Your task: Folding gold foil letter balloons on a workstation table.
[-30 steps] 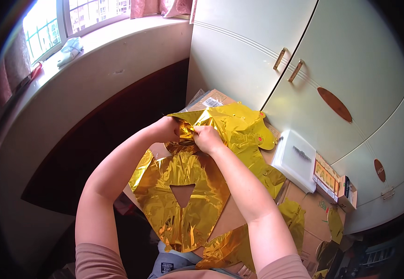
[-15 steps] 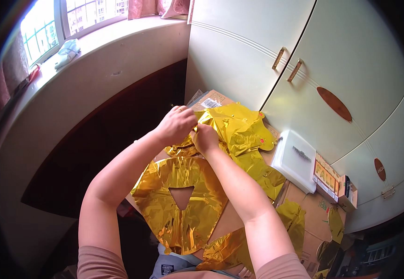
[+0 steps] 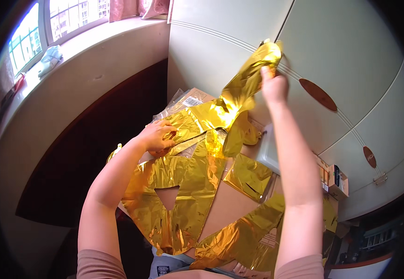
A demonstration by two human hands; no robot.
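Observation:
A large flat gold foil balloon (image 3: 197, 181), shiny and creased, spreads over cardboard, with a triangular hole in its near part. My right hand (image 3: 275, 87) is raised at the far right, closed round an end of a gold foil piece (image 3: 244, 83) lifted in front of the white cabinet. At the far left, my left hand (image 3: 159, 136) rests on the foil, fingers apart and slightly bent. Between the hands the foil stretches up in a slanting fold. Where one foil piece ends and another begins is hard to make out.
A cardboard box (image 3: 204, 95) and clear plastic wrap lie behind the foil. On the right are a translucent plastic box (image 3: 268, 151) and a small open carton (image 3: 338, 183). The white cabinet (image 3: 216, 51) and a dark curved panel (image 3: 104, 153) stand close by.
Before, both hands were together at the far middle of the foil. My right hand has swung up and right, lifting foil; my left has moved slightly nearer and spread. The view has shifted.

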